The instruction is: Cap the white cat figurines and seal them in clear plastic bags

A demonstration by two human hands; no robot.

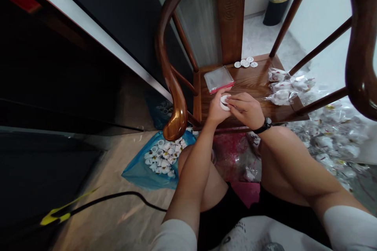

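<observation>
Over the front of the wooden chair seat, my left hand (216, 111) is closed around a small white round hollow piece (226, 108), its opening turned up. A thin white disc (224, 98) lies partly over that opening, leaving a dark gap. My right hand (247, 110), with a black watch on the wrist, pinches the disc's edge with thumb and fingers. Just beyond my left hand lies a clear plastic bag stack (219, 78) with a red edge. Several loose white discs (245, 63) are at the back of the seat.
Wrapped white pieces (281, 86) sit at the seat's right edge, above a large heap of similar packets (330, 137). A blue bag (138, 170) of white pieces lies on the floor at left. The chair's curved arms (175, 115) flank the seat (250, 82). A black cable (118, 194) crosses the floor.
</observation>
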